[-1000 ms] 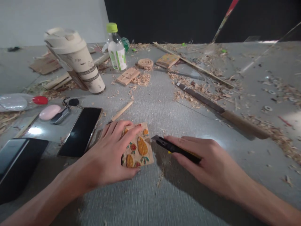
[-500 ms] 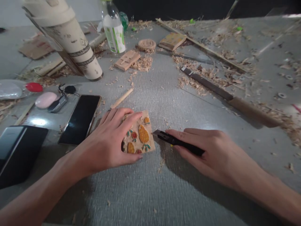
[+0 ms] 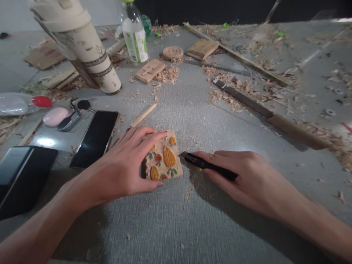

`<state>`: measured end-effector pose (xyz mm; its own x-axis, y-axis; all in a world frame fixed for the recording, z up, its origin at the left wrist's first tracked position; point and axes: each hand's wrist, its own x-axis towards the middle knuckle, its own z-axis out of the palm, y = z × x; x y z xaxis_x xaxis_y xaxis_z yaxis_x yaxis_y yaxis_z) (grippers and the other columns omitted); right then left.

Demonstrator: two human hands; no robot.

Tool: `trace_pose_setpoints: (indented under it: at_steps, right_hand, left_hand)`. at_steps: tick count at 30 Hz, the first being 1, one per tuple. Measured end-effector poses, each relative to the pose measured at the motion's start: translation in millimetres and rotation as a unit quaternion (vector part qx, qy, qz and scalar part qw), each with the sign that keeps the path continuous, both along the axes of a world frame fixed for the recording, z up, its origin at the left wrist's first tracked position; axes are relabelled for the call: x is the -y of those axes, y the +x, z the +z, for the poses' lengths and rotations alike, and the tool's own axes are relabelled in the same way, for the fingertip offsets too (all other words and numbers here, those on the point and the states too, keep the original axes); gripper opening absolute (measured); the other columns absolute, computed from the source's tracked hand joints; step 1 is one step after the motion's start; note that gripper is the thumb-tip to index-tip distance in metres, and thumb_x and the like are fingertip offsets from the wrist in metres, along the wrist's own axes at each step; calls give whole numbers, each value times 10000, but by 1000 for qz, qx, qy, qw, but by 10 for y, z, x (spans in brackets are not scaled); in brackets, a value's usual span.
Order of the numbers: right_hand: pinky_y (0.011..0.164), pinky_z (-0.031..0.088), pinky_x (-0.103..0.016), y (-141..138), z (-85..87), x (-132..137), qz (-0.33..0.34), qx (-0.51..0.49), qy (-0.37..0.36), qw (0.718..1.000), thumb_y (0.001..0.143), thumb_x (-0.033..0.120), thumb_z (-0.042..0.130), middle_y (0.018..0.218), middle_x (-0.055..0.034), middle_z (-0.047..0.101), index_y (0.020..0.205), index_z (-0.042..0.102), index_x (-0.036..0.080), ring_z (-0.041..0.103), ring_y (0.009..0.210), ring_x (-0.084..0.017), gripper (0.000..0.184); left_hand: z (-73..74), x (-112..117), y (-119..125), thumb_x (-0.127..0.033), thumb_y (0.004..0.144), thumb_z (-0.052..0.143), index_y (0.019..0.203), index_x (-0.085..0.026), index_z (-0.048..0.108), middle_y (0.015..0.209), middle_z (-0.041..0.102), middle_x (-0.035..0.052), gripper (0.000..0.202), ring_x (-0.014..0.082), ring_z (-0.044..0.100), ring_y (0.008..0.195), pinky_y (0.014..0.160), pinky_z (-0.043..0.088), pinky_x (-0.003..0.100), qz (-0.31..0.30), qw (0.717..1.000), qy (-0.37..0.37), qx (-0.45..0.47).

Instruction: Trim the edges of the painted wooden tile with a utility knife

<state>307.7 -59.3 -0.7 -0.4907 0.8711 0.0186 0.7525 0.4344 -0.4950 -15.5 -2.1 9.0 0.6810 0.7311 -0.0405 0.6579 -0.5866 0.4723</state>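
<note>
Probably light and stiff, the carved block on the counter suits an edge hold; the left hand clasps it, the right hand grips a knife just beside.

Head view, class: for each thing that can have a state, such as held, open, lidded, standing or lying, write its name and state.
Left hand: gripping the block
Painted block: carved, held
Right hand: closed around the cutter
Cutter: blade out
Tumbler: standing, lidded
Green-labelled bottle: standing, capped
Phone: lying, screen dark
Wooden-handled tool: lying among shavings
</note>
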Motion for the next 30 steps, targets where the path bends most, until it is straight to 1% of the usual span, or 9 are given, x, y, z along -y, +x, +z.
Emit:
trace_pose_setpoints:
  at_steps: [4, 9, 15, 21, 24, 30]
  right_hand:
    - [655, 536, -364, -1, 13, -3, 4, 0, 4, 1000, 1111, 293, 511, 1050, -31, 841, 1464, 707, 287, 785, 782, -216, 404]
    - [649, 551, -372, -2, 15, -8, 8, 6, 13, 1000, 1110, 289, 506, 1037, -36, 842, 1429, 728, 287, 789, 779, -224, 389]
    - [654, 556, -378, 8, 13, -17, 16, 3, 15, 1000, 1110, 286, 509, 1042, -48, 841, 1440, 721, 281, 790, 789, -226, 392]
    - [627, 485, -346, 24, -30, 13, 33, 30, 43, 998, 1120, 260, 510, 929, -20, 796, 1476, 671, 262, 751, 730, -193, 391]
    - [621, 482, -342, 4, -31, 36, 36, 39, 46, 998, 1131, 264, 489, 889, -17, 776, 1463, 676, 233, 748, 712, -195, 382]
    - [626, 531, -334, -50, -45, 91, 28, 45, 69, 996, 1141, 258, 472, 972, -70, 823, 1441, 690, 183, 789, 751, -211, 378]
  left_hand:
    - [6, -9, 12, -487, 854, 880, 1675, -325, 383, 1579, 516, 129, 973, 415, 503, 1491, 1247, 450, 641, -5, 1000, 5, 4]
    - [3, -13, 8, -503, 885, 859, 1690, -334, 357, 1584, 517, 143, 964, 417, 504, 1492, 1232, 456, 649, -12, 1000, 6, -3]
    - [-34, -6, -18, -536, 886, 860, 1703, -340, 342, 1611, 503, 156, 987, 436, 491, 1501, 1229, 450, 673, -12, 1000, 10, -3]
    - [-53, 34, 11, -516, 932, 825, 1714, -367, 328, 1661, 474, 137, 938, 422, 468, 1539, 1258, 440, 652, 0, 1000, -5, 21]
    - [-39, 44, 21, -508, 955, 802, 1725, -365, 310, 1660, 475, 138, 925, 414, 458, 1549, 1269, 428, 651, -6, 1000, -2, 14]
    - [-35, 58, 37, -493, 951, 803, 1721, -353, 328, 1639, 495, 142, 915, 410, 446, 1555, 1271, 423, 644, -2, 1000, 12, 8]
